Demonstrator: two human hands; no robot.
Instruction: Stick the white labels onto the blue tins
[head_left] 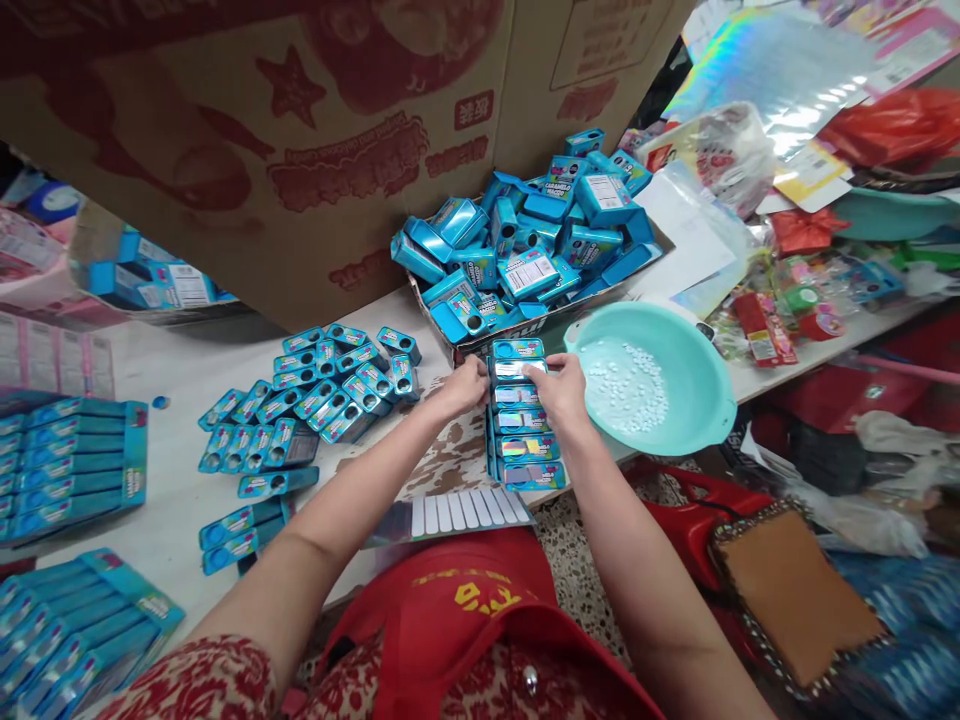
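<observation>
A blue display tray (pixel 491 455) lies on the table edge before me, filled with a column of small blue candy boxes (pixel 520 420). My left hand (pixel 459 386) grips the upper left side of that column, fingers curled on a box. On the upper right side my right hand (pixel 559 390) pinches the same box (pixel 516 369). Just beyond the tray a heap of loose blue boxes (pixel 529 250) fills a low cardboard carton.
A teal basin (pixel 705 410) with small white pellets stands right of the tray. Rows of blue boxes (pixel 315 395) lie left of my arms, filled trays (pixel 71 465) further left. A big brown carton (pixel 300 150) stands behind. Clutter covers the right side.
</observation>
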